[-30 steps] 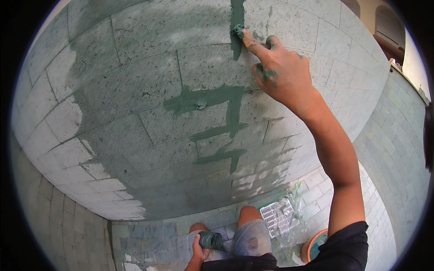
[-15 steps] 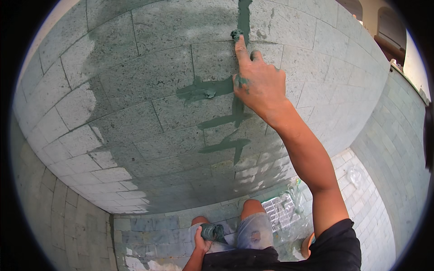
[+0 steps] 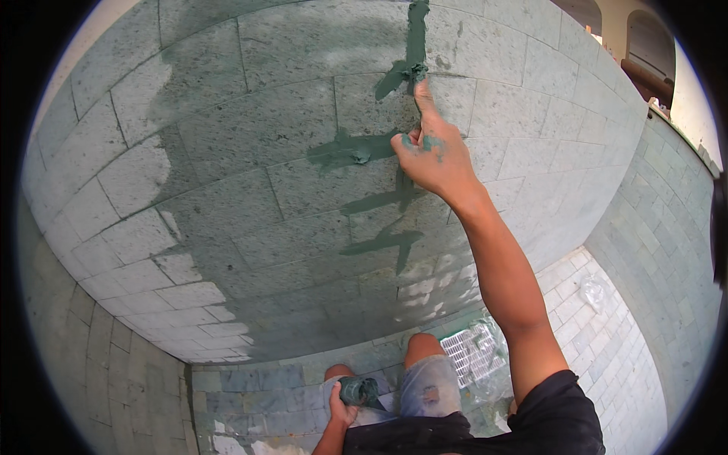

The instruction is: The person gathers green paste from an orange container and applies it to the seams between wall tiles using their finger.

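Note:
My right hand (image 3: 434, 148) reaches up to the grey-green stone tile wall (image 3: 220, 102), its index finger stretched out and the other fingers curled in. The fingertip touches a clump of dark green paste (image 3: 413, 73) on the wall, at the lower end of a vertical green streak (image 3: 416, 34). A short slanted smear lies just left of the fingertip. Below the hand, more green smears (image 3: 379, 244) follow the tile joints. My left hand (image 3: 343, 408), down by my lap, is closed around a dark green, cup-like container (image 3: 358, 391) with paste on it.
A white slotted grate (image 3: 474, 355) lies on the tiled floor beside my knee, with clear plastic around it. Another crumpled clear plastic piece (image 3: 594, 292) lies farther right. Tiled side walls (image 3: 667, 205) stand left and right.
My right fingertip has moved a little down the wall. A slanted green smear now shows to its left, at the tile joint. My left hand keeps its hold on the container.

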Motion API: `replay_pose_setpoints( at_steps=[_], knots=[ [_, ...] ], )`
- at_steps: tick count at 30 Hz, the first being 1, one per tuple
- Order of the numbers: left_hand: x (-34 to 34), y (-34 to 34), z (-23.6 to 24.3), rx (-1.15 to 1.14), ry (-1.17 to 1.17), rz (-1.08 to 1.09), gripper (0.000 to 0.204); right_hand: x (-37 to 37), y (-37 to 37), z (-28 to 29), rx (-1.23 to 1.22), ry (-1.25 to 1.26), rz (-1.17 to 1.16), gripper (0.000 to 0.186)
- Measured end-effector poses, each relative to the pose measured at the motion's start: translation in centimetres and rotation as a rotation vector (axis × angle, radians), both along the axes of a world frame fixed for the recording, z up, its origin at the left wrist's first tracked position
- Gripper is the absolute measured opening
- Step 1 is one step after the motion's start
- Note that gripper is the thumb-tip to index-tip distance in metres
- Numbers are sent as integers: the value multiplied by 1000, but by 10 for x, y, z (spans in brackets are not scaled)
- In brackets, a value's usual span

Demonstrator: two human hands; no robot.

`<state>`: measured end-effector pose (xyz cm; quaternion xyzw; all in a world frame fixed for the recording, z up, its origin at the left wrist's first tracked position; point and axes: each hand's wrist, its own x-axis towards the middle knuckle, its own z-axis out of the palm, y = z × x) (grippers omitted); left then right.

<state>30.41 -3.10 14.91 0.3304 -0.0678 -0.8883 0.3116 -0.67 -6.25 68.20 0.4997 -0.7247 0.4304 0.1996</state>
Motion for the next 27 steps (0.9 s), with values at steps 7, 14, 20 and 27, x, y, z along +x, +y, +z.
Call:
replay_pose_setpoints(
  at_steps=[7,14,20,27],
  knots=[
    [4,1,1,13,47,12,44,25,-28,1,-5,20,41,89],
    [8,1,5,-49,48,-9,44,60,-41,13,143,105,97,83],
    [9,1,8,-31,32,33,46,41,-28,6,-48,-2,264,82],
    [6,-2,8,-14,50,1,48,0,-21,-8,-236,-100,64,84]
  ],
)
